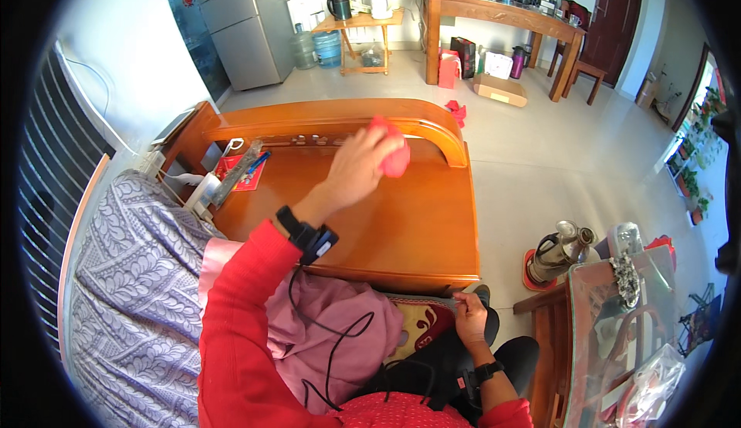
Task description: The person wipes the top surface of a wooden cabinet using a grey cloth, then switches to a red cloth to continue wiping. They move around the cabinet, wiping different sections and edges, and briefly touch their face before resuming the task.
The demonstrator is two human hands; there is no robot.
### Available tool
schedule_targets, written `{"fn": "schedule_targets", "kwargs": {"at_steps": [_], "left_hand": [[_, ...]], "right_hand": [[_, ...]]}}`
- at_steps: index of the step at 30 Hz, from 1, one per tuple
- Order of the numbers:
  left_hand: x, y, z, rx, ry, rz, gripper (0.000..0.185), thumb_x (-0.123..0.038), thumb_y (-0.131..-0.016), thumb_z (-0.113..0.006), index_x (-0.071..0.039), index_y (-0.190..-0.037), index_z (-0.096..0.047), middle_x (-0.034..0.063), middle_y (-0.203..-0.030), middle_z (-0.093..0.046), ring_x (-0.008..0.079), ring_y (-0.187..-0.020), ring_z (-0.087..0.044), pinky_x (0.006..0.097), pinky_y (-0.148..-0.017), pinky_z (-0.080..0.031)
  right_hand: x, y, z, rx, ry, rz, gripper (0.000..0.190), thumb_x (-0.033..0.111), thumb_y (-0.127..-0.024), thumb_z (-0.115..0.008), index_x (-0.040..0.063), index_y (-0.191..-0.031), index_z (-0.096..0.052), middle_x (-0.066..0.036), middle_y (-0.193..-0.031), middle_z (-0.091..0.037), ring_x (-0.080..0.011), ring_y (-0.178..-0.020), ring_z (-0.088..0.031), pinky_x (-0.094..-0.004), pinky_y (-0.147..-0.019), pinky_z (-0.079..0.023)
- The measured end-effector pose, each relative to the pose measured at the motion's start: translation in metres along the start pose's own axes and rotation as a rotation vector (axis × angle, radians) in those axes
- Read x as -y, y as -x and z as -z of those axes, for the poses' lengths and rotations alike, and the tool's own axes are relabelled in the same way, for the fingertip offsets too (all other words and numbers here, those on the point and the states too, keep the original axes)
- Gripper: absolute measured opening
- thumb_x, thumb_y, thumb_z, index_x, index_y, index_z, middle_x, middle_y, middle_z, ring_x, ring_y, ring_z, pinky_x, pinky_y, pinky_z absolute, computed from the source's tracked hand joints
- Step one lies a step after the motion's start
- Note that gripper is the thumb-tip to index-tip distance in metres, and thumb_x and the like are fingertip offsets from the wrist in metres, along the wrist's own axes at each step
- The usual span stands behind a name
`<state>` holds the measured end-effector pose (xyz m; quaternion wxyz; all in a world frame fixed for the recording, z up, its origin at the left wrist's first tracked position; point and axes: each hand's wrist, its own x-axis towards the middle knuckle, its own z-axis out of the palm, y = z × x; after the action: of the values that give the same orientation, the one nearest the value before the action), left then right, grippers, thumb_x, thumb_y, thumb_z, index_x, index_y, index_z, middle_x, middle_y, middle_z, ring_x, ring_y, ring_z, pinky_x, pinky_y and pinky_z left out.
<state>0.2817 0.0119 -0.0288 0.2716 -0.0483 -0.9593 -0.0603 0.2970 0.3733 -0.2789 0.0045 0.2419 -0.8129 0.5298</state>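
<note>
A bunched red cloth (395, 153) is in my left hand (360, 164), over the far part of the orange-brown wooden bench seat (347, 225) and near its curved armrest (324, 112); the cloth is slightly blurred. My right hand (471, 317) is low beside my knee, its fingers curled; whether it holds anything cannot be told. Both wrists wear black straps with small devices, and a black cable (333, 341) runs from the left one over a pink cloth (324, 318) on my lap. A red booklet (252, 174) and a blue pen (259, 162) lie at the seat's left end.
A power strip (202, 196) and cords lie left, beside the patterned grey cover (133, 289). A metal thermos flask (556, 260) and a glass-topped table (584, 324) stand right. Another red cloth (457, 113) lies on the floor beyond the armrest, near a cardboard box (501, 89).
</note>
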Motion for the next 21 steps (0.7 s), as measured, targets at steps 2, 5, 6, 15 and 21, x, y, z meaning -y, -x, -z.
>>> {"fn": "schedule_targets", "kwargs": {"at_steps": [2,5,6,15,21], "left_hand": [[0.004,-0.033,0.002,-0.090,-0.097,0.030,0.061,0.004,-0.075,-0.066,-0.019,-0.131,-0.054,0.0102,-0.136,-0.050,0.0314,-0.126,-0.047,0.0423,-0.095,-0.039],[0.012,-0.062,-0.013,0.113,-0.190,0.090,0.060,0.002,-0.076,-0.067,-0.020,-0.131,-0.054,0.0077,-0.143,-0.047,0.0287,-0.131,-0.044,0.0432,-0.097,-0.036],[0.015,-0.065,-0.021,0.124,-0.270,0.075,0.057,0.000,-0.079,-0.064,-0.020,-0.131,-0.054,0.0058,-0.148,-0.044,0.0262,-0.134,-0.042,0.0438,-0.099,-0.034],[0.101,-0.011,-0.001,-0.040,-0.251,0.133,0.057,0.002,-0.079,-0.061,-0.020,-0.131,-0.051,0.0058,-0.146,-0.046,0.0277,-0.129,-0.048,0.0431,-0.098,-0.039],[0.182,0.045,0.040,-0.082,-0.242,0.448,0.057,0.002,-0.080,-0.061,-0.024,-0.130,-0.049,0.0053,-0.141,-0.050,0.0310,-0.128,-0.050,0.0471,-0.099,-0.042]], "right_hand": [[0.001,-0.001,-0.001,0.014,0.032,-0.009,0.021,-0.003,-0.083,-0.054,0.005,-0.097,-0.068,-0.014,-0.093,-0.068,-0.0316,-0.082,-0.068,-0.0382,-0.072,-0.056],[0.003,-0.002,0.002,0.040,0.114,0.048,0.019,-0.002,-0.083,-0.055,0.006,-0.095,-0.068,-0.013,-0.092,-0.068,-0.0318,-0.082,-0.068,-0.0388,-0.072,-0.055],[0.003,-0.002,0.002,0.028,0.110,0.077,0.019,-0.002,-0.083,-0.055,0.006,-0.096,-0.067,-0.012,-0.091,-0.069,-0.0319,-0.082,-0.068,-0.0395,-0.072,-0.055],[0.004,-0.003,0.000,0.066,0.167,0.047,0.020,-0.001,-0.082,-0.056,0.007,-0.095,-0.069,-0.012,-0.090,-0.069,-0.0315,-0.084,-0.068,-0.0389,-0.074,-0.056],[0.007,-0.004,-0.004,0.099,0.225,0.031,0.018,0.001,-0.082,-0.057,0.009,-0.094,-0.069,-0.011,-0.091,-0.069,-0.0316,-0.085,-0.068,-0.0397,-0.074,-0.055]]}}
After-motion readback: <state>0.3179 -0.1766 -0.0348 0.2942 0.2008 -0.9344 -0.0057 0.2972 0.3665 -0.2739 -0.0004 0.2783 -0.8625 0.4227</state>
